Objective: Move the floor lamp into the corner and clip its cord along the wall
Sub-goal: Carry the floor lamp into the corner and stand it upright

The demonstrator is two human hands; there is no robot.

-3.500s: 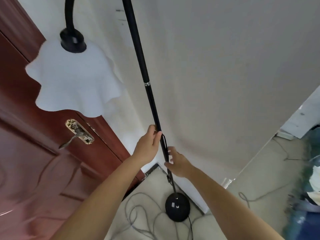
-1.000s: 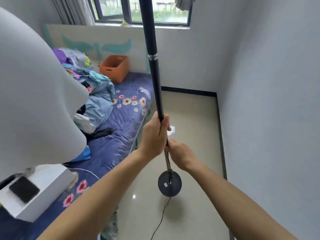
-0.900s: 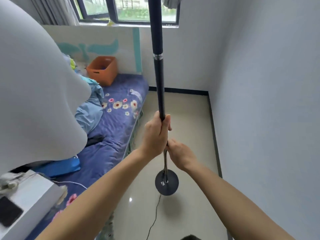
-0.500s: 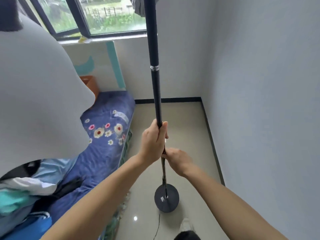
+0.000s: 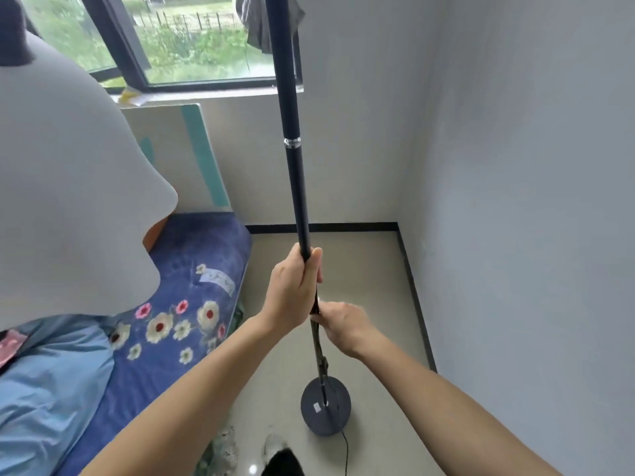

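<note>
Both my hands are on the floor lamp's slim black metal pole (image 5: 294,187). My left hand (image 5: 293,290) is wrapped tight around it, fingers closed, thumb up along the shaft at about centre of view. My right hand (image 5: 340,322) sits just below and toward 4 o'clock of the left, fingers curled shut around the thinner lower stretch of the pole. A silver joint ring (image 5: 292,142) marks the pole above my grip, toward 12 o'clock. The pole tilts a little, its top running out of view at 12. The round, dark grey disc base (image 5: 325,411) shows at 6 o'clock with its underside and a small white label facing me; whether its lower edge touches the glossy beige tiled floor (image 5: 371,269) I cannot tell. A thin black cord (image 5: 345,451) trails from the base toward 6 o'clock. The lamp's white wavy shade (image 5: 65,187) fills the view from 9 to 10 o'clock, close to the camera. The room corner, where the pale grey wall (image 5: 532,218) meets the window wall above a black skirting strip (image 5: 347,227), lies at 1 o'clock beyond the pole, well apart from the base. A bed with a blue flowered cover (image 5: 178,324) runs along 7 to 9 o'clock, light blue cloth (image 5: 44,389) heaped on it. A dark-framed window (image 5: 130,67) sits at 11 o'clock.
</note>
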